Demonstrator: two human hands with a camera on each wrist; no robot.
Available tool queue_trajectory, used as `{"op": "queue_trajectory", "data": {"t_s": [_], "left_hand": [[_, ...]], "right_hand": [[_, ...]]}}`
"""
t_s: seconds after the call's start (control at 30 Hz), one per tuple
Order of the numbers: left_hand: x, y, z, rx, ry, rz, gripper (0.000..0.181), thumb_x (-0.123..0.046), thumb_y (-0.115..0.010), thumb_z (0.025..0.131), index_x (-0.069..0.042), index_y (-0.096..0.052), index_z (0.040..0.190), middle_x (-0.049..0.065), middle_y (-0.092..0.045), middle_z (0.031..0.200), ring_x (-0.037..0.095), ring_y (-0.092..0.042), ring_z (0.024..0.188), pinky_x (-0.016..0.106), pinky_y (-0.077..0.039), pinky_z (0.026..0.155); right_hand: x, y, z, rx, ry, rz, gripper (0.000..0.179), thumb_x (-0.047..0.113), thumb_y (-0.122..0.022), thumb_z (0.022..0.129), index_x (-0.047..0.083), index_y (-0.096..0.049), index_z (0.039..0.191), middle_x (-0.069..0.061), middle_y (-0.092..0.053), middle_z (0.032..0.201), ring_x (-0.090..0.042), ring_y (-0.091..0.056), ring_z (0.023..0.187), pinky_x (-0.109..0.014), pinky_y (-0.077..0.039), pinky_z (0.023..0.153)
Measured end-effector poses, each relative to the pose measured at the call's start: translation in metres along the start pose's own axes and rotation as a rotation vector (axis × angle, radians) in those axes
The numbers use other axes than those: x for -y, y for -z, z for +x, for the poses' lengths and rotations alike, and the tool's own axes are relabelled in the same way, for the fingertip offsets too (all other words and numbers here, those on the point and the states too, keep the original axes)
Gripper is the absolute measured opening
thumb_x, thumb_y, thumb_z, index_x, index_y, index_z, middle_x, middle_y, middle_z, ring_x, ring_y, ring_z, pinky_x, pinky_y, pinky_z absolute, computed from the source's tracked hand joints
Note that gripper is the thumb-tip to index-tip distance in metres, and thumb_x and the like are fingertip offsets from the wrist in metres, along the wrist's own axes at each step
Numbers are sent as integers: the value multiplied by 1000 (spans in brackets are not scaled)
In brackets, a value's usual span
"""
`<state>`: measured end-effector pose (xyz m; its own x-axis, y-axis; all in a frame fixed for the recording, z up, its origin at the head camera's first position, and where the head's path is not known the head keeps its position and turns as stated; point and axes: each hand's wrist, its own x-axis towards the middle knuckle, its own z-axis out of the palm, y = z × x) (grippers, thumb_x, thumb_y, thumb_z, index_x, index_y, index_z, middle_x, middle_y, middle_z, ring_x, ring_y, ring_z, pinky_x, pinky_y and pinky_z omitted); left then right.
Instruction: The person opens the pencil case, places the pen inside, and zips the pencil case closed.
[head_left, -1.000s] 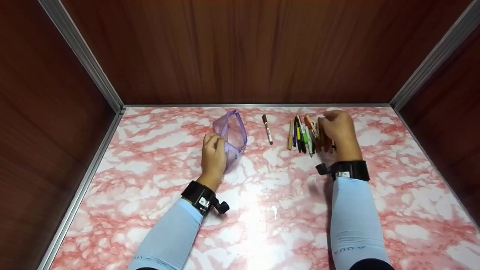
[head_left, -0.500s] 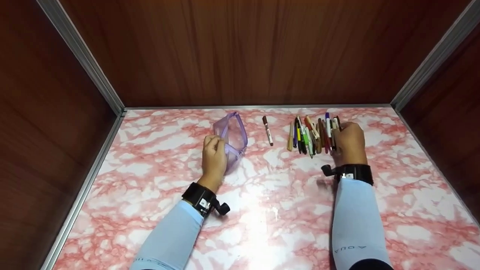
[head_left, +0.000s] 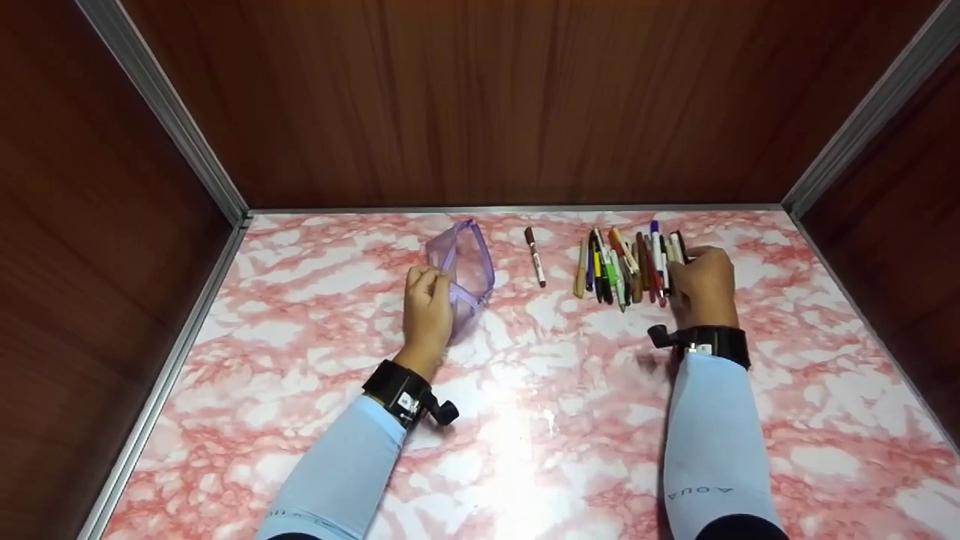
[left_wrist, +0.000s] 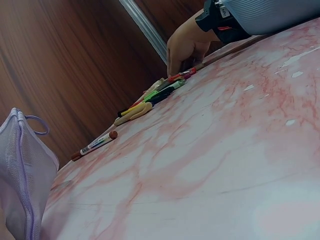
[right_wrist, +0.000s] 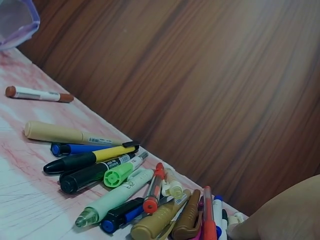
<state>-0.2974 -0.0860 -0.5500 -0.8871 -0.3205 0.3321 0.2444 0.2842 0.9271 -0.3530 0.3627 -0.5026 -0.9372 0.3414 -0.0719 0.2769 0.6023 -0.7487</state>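
Note:
In the head view my left hand (head_left: 427, 304) pinches the near side of a purple mesh zip pouch (head_left: 442, 251), whose mouth gapes to the right. The pouch's zip edge (left_wrist: 22, 175) shows close up in the left wrist view. My right hand (head_left: 705, 281) is at the right end of a row of pens and markers (head_left: 611, 274), its fingers pointing down among the last ones. The thumb side (right_wrist: 280, 215) covers that end in the right wrist view; I cannot tell whether the fingers grip a pen.
One brown-capped white marker (head_left: 535, 257) lies alone between pouch and row. The red-and-white marbled table (head_left: 555, 465) meets a dark wood panel (head_left: 510, 105) just behind the pens. Side panels with metal strips (head_left: 169, 105) border left and right.
My right hand has moved right and slightly nearer, from over the row's right part to its end, uncovering several pens. The left hand and pouch stay put.

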Motion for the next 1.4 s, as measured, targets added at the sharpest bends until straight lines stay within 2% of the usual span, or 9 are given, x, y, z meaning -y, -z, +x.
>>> {"op": "queue_trajectory", "data": {"t_s": [0.1, 0.37, 0.57, 0.77, 0.93, 1.03, 1.2, 1.3, 1.4], "left_hand": [[0, 0, 0, -3, -3, 7, 25, -17, -62, 108, -1, -80, 103, 12, -62, 120, 24, -63, 106, 31, -52, 91], [0, 1, 1, 10, -6, 5, 25, -16, -61, 108, 0, -80, 103, 13, -62, 120, 26, -63, 110, 35, -52, 97], [1, 0, 1, -6, -14, 3, 23, -13, -62, 106, 2, -79, 101, 14, -61, 118, 26, -62, 109, 35, -51, 98], [1, -1, 0, -7, -15, 4, 24, -14, -62, 107, 1, -79, 100, 13, -61, 116, 27, -62, 109, 35, -52, 98], [0, 0, 1, -3, -3, 5, 25, -16, -63, 108, 1, -79, 100, 14, -61, 117, 28, -63, 110, 36, -52, 98], [-1, 0, 1, 0, 6, 8, 25, -17, -63, 108, 1, -79, 102, 14, -62, 120, 27, -63, 112, 36, -53, 98], [1, 0, 2, 6, 8, 17, 26, -18, -62, 109, 0, -79, 103, 13, -62, 121, 28, -63, 113, 38, -54, 98], [1, 0, 2, 7, -6, 10, 26, -17, -61, 109, 1, -79, 102, 13, -60, 118, 28, -61, 111, 36, -52, 97], [2, 0, 2, 4, -22, 2, 25, -15, -61, 108, 2, -79, 102, 13, -58, 114, 28, -60, 109, 35, -50, 97]], "right_hand": [[-1, 1, 0, 5, -7, 5, 60, 22, -71, 106, -13, -61, 153, -36, -72, 141, -37, -75, 114, -26, -59, 76], [0, 2, -4, 3, -23, 91, 45, 20, -68, 109, -14, -72, 139, -33, -76, 126, -12, -74, 76, -25, -61, 65], [1, 3, -4, 12, -96, 183, 58, 15, -61, 108, -10, -54, 161, -33, -65, 148, -16, -73, 90, -25, -63, 69], [0, 7, 1, -64, -74, 67, 57, 20, -60, 106, -2, -61, 159, -29, -69, 150, -28, -72, 111, -18, -52, 72], [-2, 8, 3, -74, -49, 55, 55, 21, -60, 106, -1, -65, 156, -28, -73, 138, -18, -71, 94, -20, -54, 77], [-2, 8, 5, -89, -36, 39, 53, 22, -60, 106, -1, -68, 154, -28, -74, 136, -18, -71, 92, -28, -58, 87], [4, 10, 6, -128, -37, 25, 51, 24, -61, 109, 0, -68, 153, -30, -71, 147, -41, -71, 126, -49, -57, 115], [9, 12, 6, -156, -36, 51, 51, 27, -65, 110, 3, -67, 155, -26, -74, 140, -31, -75, 112, -40, -62, 100], [15, 13, 4, -184, -8, 95, 54, 29, -69, 108, 7, -66, 158, -8, -75, 116, -7, -69, 84, -24, -57, 81]]}}
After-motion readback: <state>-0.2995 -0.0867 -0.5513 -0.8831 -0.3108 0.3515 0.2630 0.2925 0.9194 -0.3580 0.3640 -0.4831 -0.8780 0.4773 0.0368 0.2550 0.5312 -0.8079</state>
